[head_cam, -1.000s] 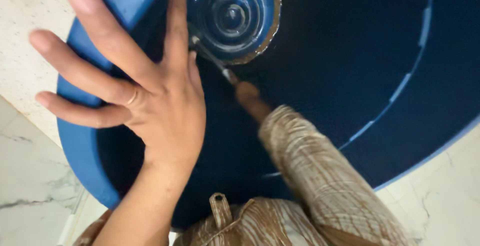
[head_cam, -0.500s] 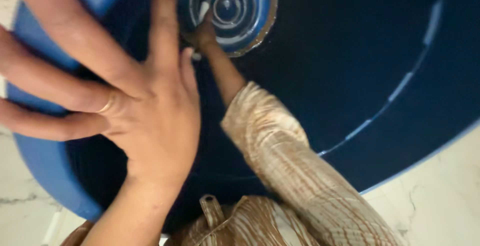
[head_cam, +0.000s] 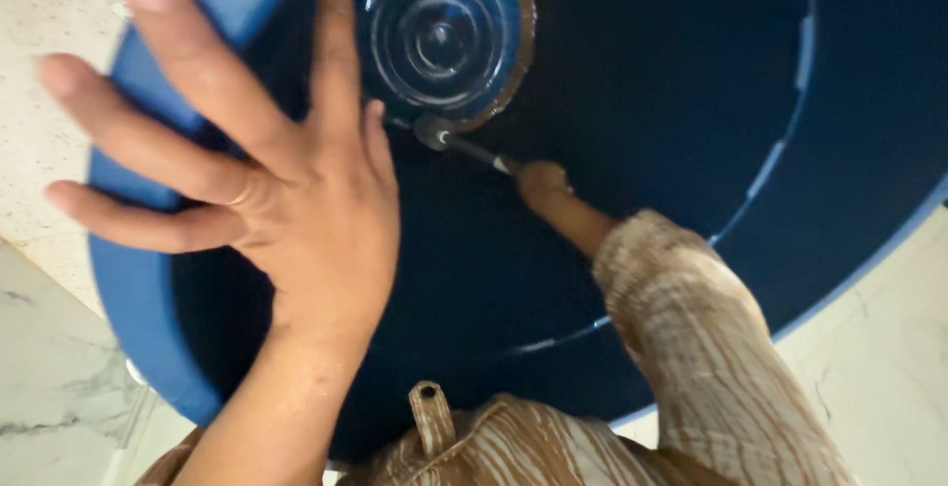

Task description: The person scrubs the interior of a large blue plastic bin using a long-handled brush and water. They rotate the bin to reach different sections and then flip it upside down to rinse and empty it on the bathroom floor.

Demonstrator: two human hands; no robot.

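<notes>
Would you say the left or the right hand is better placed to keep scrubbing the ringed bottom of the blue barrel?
Probably the right hand: it reaches deep inside, holding the brush against the ringed bottom. The left hand is spread on the barrel rim, holding nothing.

Smooth blue plastic barrel (head_cam: 128, 279), glossy ridged bottom (head_cam: 444, 37), metal tool (head_cam: 464, 145), woven patterned sleeve (head_cam: 691, 318), polished marble floor (head_cam: 49, 367)

Left hand (head_cam: 296, 209) on barrel rim (head_cam: 128, 279), right hand (head_cam: 541, 182) inside with brush (head_cam: 464, 145)
</notes>
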